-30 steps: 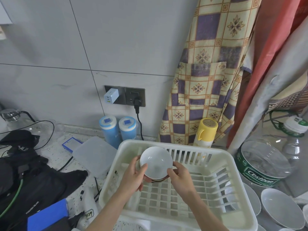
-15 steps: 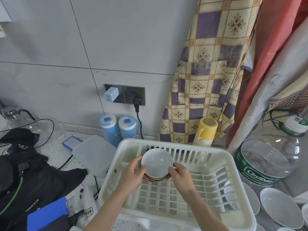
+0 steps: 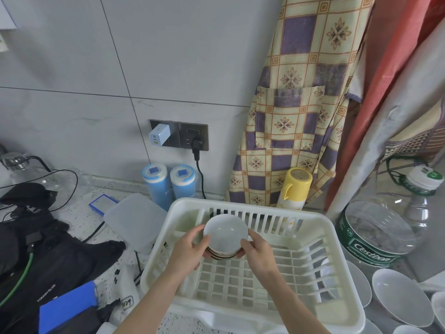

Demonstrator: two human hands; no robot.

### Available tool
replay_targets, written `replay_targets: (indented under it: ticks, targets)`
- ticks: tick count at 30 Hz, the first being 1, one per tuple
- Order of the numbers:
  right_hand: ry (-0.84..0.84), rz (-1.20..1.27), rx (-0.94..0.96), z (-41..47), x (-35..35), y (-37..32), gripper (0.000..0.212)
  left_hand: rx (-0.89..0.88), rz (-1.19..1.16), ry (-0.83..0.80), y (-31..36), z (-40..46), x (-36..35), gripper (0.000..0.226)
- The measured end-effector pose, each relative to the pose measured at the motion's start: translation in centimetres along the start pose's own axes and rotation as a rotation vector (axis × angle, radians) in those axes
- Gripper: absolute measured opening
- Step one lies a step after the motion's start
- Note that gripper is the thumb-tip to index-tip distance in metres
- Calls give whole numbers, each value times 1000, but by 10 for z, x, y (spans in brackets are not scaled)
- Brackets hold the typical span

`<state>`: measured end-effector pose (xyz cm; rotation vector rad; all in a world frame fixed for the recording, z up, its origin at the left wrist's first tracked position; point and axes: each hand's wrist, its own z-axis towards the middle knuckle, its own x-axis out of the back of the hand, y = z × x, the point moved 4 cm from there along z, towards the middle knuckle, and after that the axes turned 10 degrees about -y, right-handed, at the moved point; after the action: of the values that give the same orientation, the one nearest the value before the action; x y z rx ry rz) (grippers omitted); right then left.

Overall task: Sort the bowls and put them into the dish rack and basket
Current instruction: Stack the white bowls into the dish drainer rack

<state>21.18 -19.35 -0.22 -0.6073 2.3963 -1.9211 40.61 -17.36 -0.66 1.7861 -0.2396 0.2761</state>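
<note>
Bowls (image 3: 225, 238): small stack clamped between left hand (image 3: 190, 249) and right hand (image 3: 258, 253), low inside basket (image 3: 320, 239).
Left: white bowls (image 3: 399, 296) outside.

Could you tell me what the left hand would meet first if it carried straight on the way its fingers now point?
The left hand points up and right, already gripping the stacked bowls, so they come first. Beyond them lies the rack's slatted back wall, though depth is hard to judge.

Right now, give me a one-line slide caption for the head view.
Both hands, left and right, hold a small stack of bowls inside the white basket.
</note>
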Motion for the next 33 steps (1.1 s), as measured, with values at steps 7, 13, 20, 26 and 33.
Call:
replay_targets:
  ticks: [7,13,20,26,33]
  targets:
    - [-43,30,-59,1,-2,4,39,7,54,-10,-1,-2,1,31]
    - [-54,25,-107,4,-1,9,43,25,44,0,-4,1,1,31]
    - [-52,150,-381,2,1,22,52,74,56,-11,-5,1,1,35]
    - [-182,355,-462,0,-10,24,44,112,116,-70,-6,-1,-3,42]
    - [-196,426,-447,3,-6,27,38,144,207,-158,-10,1,-7,49]
